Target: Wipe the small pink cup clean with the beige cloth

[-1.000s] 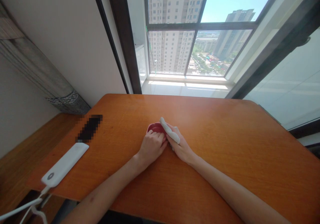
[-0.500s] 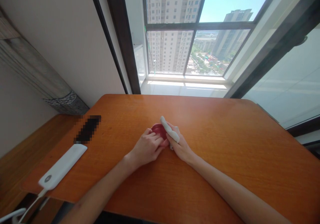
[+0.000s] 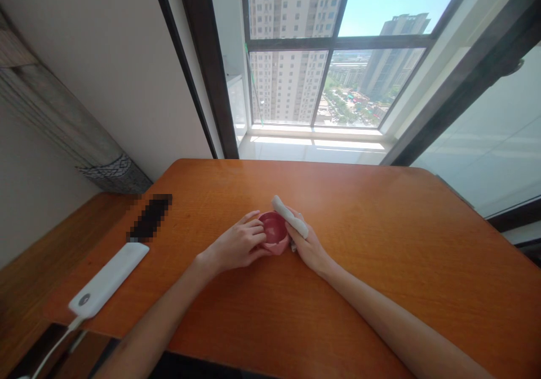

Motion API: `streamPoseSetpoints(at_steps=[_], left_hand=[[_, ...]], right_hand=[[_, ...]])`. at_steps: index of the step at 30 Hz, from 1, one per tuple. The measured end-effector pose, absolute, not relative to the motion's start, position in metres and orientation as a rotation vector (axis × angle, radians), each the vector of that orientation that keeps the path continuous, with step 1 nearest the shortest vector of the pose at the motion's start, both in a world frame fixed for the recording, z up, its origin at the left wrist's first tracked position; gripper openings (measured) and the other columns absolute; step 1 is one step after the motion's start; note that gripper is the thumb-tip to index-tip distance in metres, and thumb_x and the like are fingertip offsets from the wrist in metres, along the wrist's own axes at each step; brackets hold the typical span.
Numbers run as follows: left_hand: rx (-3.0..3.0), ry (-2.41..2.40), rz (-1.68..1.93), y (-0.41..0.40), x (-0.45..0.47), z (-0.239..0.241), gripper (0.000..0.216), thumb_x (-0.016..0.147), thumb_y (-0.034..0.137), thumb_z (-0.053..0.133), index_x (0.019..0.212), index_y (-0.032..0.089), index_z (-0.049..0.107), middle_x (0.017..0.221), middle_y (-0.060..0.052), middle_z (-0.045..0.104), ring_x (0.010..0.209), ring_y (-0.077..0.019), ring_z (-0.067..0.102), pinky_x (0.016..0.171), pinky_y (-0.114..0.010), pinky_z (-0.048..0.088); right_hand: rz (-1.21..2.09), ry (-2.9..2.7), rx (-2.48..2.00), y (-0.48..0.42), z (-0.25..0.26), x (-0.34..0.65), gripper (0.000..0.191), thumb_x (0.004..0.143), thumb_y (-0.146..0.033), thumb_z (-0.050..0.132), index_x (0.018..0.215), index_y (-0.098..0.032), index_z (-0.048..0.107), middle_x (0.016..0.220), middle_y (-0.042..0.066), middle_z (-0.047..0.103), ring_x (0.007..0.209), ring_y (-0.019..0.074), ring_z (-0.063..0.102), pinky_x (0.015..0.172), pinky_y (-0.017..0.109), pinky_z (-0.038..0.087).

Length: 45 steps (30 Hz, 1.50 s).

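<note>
A small red bowl (image 3: 273, 230) stands upright on the orange wooden table (image 3: 380, 266), near its middle. My left hand (image 3: 235, 245) grips the bowl's left side with fingers curled round the rim. My right hand (image 3: 307, 242) is against the bowl's right side and holds a rolled white cloth (image 3: 289, 216) between thumb and fingers, lying across the bowl's rim.
A white power bank (image 3: 110, 278) with a white cable lies near the table's left edge, beside a blurred dark object (image 3: 149, 216). A wall and a grey curtain are at the left. Tall windows stand behind the table's far edge.
My left hand has slid off the top of the bowl to its left side, so the inside of the bowl now shows. The right hand with the cloth has barely moved.
</note>
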State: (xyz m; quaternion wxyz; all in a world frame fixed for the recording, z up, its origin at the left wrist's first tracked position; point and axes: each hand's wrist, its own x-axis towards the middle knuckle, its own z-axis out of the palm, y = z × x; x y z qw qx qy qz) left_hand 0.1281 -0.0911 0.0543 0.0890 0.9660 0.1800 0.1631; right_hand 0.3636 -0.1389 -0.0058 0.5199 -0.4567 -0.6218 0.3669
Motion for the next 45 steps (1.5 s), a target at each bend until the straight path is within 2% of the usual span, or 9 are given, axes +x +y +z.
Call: streamPoseSetpoints(at_steps=[10, 14, 18, 24, 32, 37, 40, 42, 45], left_hand=[[2.848, 1.133, 0.572, -0.126, 0.195, 0.016, 0.018, 0.105, 0.024, 0.057, 0.093, 0.018, 0.068, 0.092, -0.011, 0.078, 0.088, -0.0294, 0.073, 0.083, -0.046, 0.056], [2.857, 0.877, 0.468, -0.120, 0.174, 0.037, 0.027, 0.105, 0.044, 0.063, 0.103, 0.018, 0.068, 0.106, -0.010, 0.078, 0.102, -0.0290, 0.073, 0.100, -0.048, 0.056], [3.002, 0.505, 0.494, -0.093, 0.132, 0.050, 0.030, 0.107, 0.043, 0.060, 0.126, 0.020, 0.065, 0.125, -0.010, 0.076, 0.131, -0.0293, 0.064, 0.132, -0.053, 0.034], [3.050, 0.473, 0.577, -0.087, 0.129, 0.031, 0.024, 0.108, 0.032, 0.055, 0.091, 0.021, 0.067, 0.092, -0.007, 0.075, 0.097, -0.0249, 0.068, 0.117, -0.049, 0.048], [2.922, 1.161, 0.443, -0.138, 0.206, 0.019, 0.020, 0.105, 0.024, 0.054, 0.098, 0.015, 0.071, 0.094, -0.013, 0.078, 0.086, -0.0297, 0.071, 0.082, -0.047, 0.055], [2.870, 0.962, 0.385, -0.130, 0.188, 0.044, 0.018, 0.106, 0.032, 0.059, 0.106, 0.017, 0.070, 0.105, -0.011, 0.078, 0.103, -0.0301, 0.072, 0.100, -0.048, 0.054], [2.894, 0.643, 0.381, -0.114, 0.152, 0.059, 0.019, 0.103, 0.036, 0.067, 0.117, 0.023, 0.069, 0.122, -0.007, 0.077, 0.128, -0.0289, 0.065, 0.130, -0.054, 0.030], [2.885, 0.600, 0.371, -0.103, 0.135, 0.059, 0.010, 0.106, 0.030, 0.062, 0.106, 0.025, 0.070, 0.113, -0.002, 0.079, 0.124, -0.0245, 0.068, 0.134, -0.052, 0.023], [2.938, 0.580, 0.425, -0.094, 0.132, 0.049, 0.022, 0.108, 0.032, 0.058, 0.093, 0.023, 0.071, 0.100, -0.003, 0.080, 0.110, -0.0232, 0.072, 0.125, -0.047, 0.037]], right_hand=[[0.823, -1.554, -1.069, -0.139, -0.004, 0.361, 0.054, 0.112, -0.053, 0.050, 0.164, -0.039, 0.049, 0.161, 0.002, 0.059, 0.146, 0.0296, 0.054, 0.131, 0.051, 0.035], [0.884, -1.495, -1.069, -0.139, -0.004, 0.362, 0.052, 0.111, -0.053, 0.051, 0.160, -0.036, 0.054, 0.156, 0.004, 0.062, 0.145, 0.0310, 0.055, 0.130, 0.053, 0.036], [0.888, -1.477, -1.081, -0.140, -0.003, 0.362, 0.054, 0.110, -0.057, 0.050, 0.160, -0.036, 0.055, 0.150, 0.005, 0.067, 0.140, 0.0333, 0.059, 0.124, 0.055, 0.045], [0.877, -1.478, -1.097, -0.139, -0.003, 0.362, 0.053, 0.110, -0.056, 0.052, 0.158, -0.034, 0.056, 0.150, 0.006, 0.066, 0.137, 0.0321, 0.060, 0.125, 0.052, 0.042], [0.904, -1.400, -1.097, -0.136, -0.011, 0.363, 0.049, 0.108, -0.054, 0.058, 0.152, -0.032, 0.062, 0.149, 0.005, 0.067, 0.142, 0.0299, 0.057, 0.129, 0.048, 0.036], [0.958, -1.343, -1.091, -0.135, -0.014, 0.365, 0.052, 0.107, -0.057, 0.057, 0.154, -0.033, 0.059, 0.148, 0.004, 0.068, 0.141, 0.0301, 0.060, 0.129, 0.052, 0.038], [0.968, -1.326, -1.085, -0.133, -0.014, 0.365, 0.052, 0.108, -0.056, 0.056, 0.154, -0.033, 0.060, 0.150, 0.003, 0.068, 0.142, 0.0303, 0.060, 0.129, 0.052, 0.040], [0.955, -1.335, -1.088, -0.133, -0.013, 0.364, 0.050, 0.108, -0.055, 0.056, 0.153, -0.032, 0.061, 0.150, 0.004, 0.068, 0.141, 0.0304, 0.060, 0.128, 0.052, 0.041], [0.906, -1.382, -1.111, -0.133, -0.010, 0.364, 0.049, 0.108, -0.054, 0.055, 0.152, -0.031, 0.061, 0.148, 0.006, 0.069, 0.138, 0.0307, 0.062, 0.125, 0.051, 0.042]])
